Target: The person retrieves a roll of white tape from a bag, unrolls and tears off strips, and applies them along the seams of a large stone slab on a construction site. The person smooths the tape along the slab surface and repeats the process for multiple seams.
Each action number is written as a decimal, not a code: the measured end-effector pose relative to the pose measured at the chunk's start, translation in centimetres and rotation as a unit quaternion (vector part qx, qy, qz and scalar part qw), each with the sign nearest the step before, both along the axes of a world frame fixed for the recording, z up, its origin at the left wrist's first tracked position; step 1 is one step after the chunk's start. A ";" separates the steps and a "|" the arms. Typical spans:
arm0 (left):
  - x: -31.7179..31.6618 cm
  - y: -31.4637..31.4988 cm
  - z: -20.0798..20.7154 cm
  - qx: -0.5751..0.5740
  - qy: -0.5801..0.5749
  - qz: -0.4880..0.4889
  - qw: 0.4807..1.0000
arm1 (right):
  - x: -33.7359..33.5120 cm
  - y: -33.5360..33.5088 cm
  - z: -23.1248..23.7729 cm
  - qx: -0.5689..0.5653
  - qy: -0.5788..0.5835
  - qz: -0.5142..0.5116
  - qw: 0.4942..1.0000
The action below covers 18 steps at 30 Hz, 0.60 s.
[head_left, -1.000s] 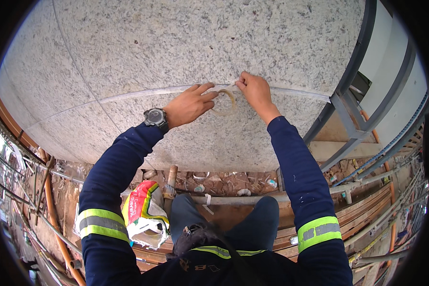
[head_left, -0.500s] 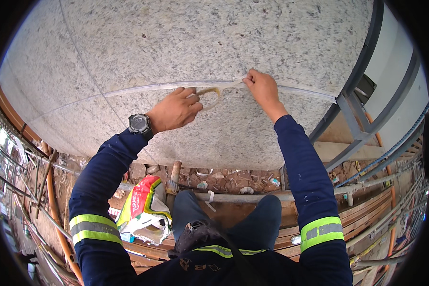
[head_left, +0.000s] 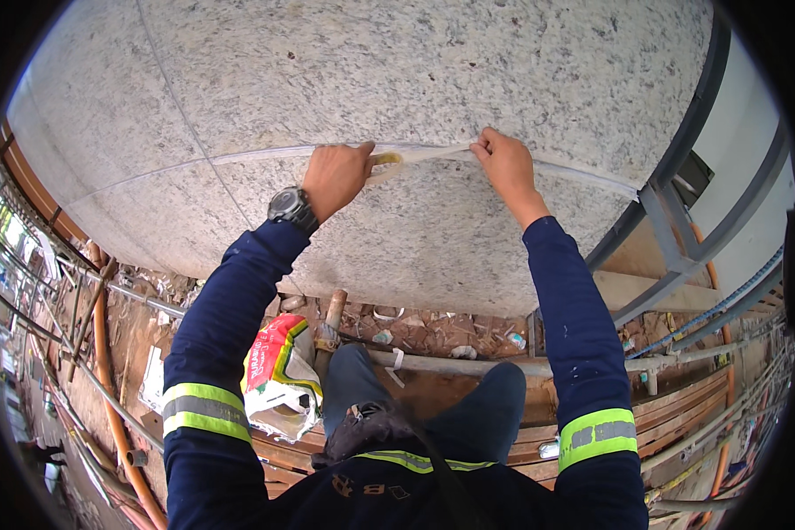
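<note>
A tape roll [head_left: 388,160] is held just under the seam [head_left: 265,154] of the speckled wall [head_left: 415,256]. It is gripped by the left hand [head_left: 337,178], with the fingers curled; how the thumb is placed cannot be told. Along the seam, a pale strip [head_left: 437,154] is stretched from the roll to the right hand [head_left: 509,172], where it is pinched between thumb and fingertips. The seam is met at its right end by a steel frame [head_left: 667,221]. Well below the seam, a sack [head_left: 281,375] is seen.
</note>
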<state>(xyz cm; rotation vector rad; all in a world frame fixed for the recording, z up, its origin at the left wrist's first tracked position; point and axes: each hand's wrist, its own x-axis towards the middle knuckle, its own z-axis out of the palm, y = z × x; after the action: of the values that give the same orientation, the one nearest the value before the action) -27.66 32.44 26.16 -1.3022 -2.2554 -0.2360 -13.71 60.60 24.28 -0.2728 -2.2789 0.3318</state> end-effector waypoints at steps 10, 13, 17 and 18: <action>-0.3 1.3 0.0 -0.043 0.016 0.012 0.999 | 0.0 0.4 -0.3 0.000 0.003 0.000 1.000; -0.9 1.4 0.9 -0.012 -0.104 -0.028 0.994 | -0.1 0.7 -0.5 0.016 0.029 0.006 0.999; -0.7 1.8 0.2 0.029 -0.201 -0.086 0.975 | -0.1 0.5 -0.4 -0.001 0.003 -0.006 1.000; -0.7 1.9 0.0 0.007 -0.172 -0.091 0.981 | -0.2 0.4 -0.4 0.002 0.008 -0.002 1.000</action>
<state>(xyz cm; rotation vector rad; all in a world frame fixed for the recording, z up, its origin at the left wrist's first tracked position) -28.35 34.39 26.12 -1.5617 -2.4052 -0.5801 -13.96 60.99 23.84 -0.2726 -2.2630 0.3258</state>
